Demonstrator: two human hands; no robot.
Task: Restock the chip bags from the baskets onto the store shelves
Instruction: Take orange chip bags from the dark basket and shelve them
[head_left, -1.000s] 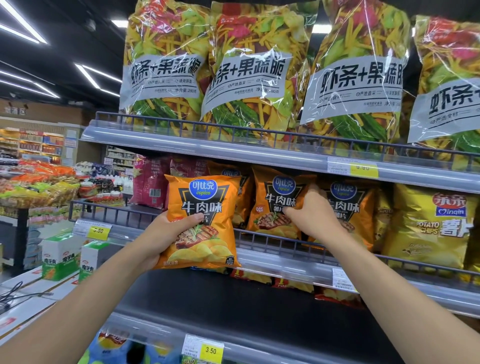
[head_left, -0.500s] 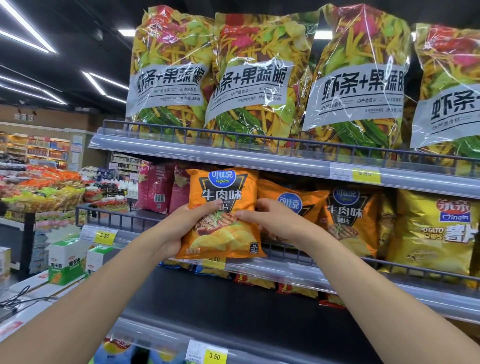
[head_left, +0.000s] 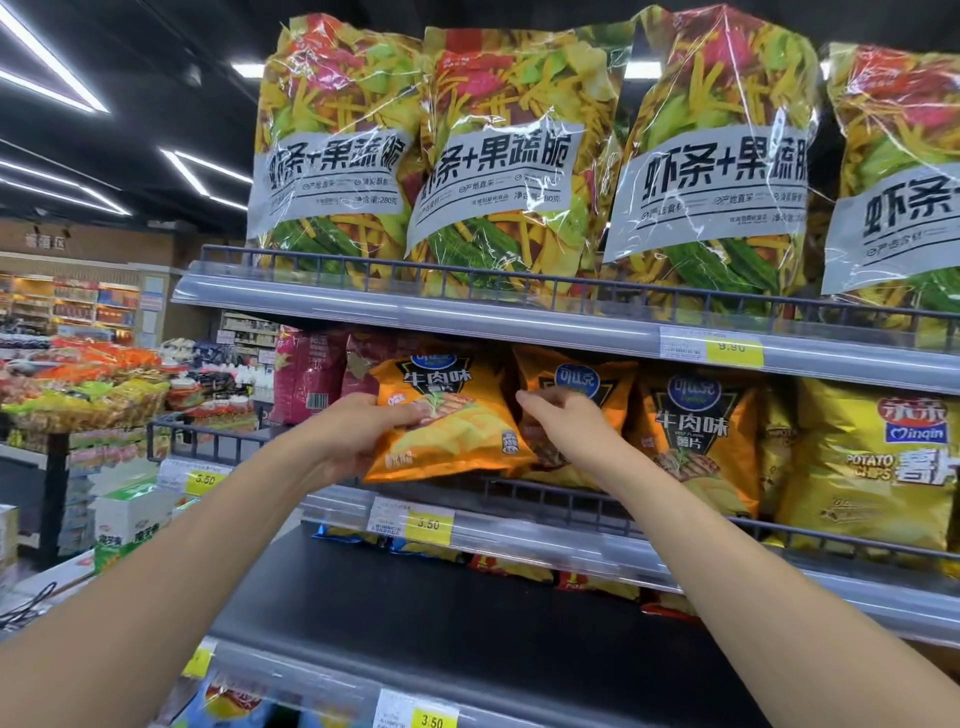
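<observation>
An orange beef-flavour chip bag (head_left: 457, 431) lies tilted backwards over the wire rail of the middle shelf (head_left: 545, 530). My left hand (head_left: 358, 436) grips its left edge, thumb on the front. My right hand (head_left: 566, 421) is just right of that bag, its fingers stretched leftwards and resting against a second orange bag (head_left: 587, 379) that leans behind it. A third orange bag (head_left: 696, 436) stands upright further right. No basket is in view.
Yellow potato chip bags (head_left: 872, 467) fill the right of the middle shelf and pink bags (head_left: 311, 374) the left. Large clear snack bags (head_left: 498, 156) stand on the top shelf. A dark lower shelf (head_left: 415, 613) juts out below. Snack displays (head_left: 88, 395) line the aisle to the left.
The orange bag has gone up and back over the rail and now tilts rearwards. My right hand has left its front and shifted right onto the neighbouring orange bag.
</observation>
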